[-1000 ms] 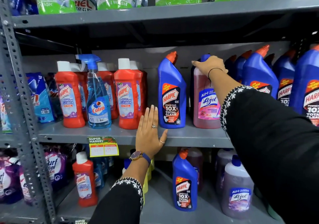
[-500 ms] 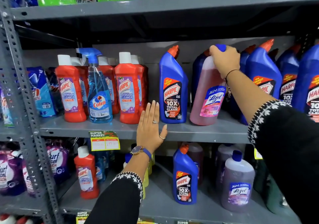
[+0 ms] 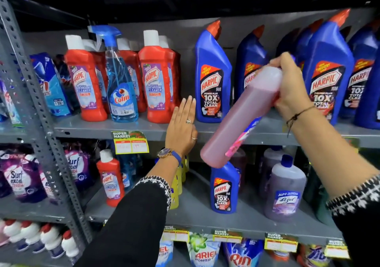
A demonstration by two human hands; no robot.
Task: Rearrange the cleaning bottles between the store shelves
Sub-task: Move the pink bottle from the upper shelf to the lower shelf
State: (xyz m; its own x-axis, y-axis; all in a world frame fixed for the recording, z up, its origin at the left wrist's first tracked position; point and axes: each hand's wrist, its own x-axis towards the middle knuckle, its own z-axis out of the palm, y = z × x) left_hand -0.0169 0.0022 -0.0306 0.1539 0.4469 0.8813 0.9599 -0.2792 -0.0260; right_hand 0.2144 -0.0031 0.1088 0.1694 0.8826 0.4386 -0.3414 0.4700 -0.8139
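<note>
Slanting steeply, the pink bottle has its long axis running from its neck at upper right down to its base at lower left, clear of both shelves. The right hand grasps it around the neck, fingers wrapped tight. The left hand lies flat, fingers released, on the grey metal shelf edge, beside a blue Harpic bottle, in a store aisle.

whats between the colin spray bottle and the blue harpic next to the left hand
In the head view, between the Colin spray bottle and the blue Harpic bottle stand red Harpic bathroom cleaner bottles.
</note>
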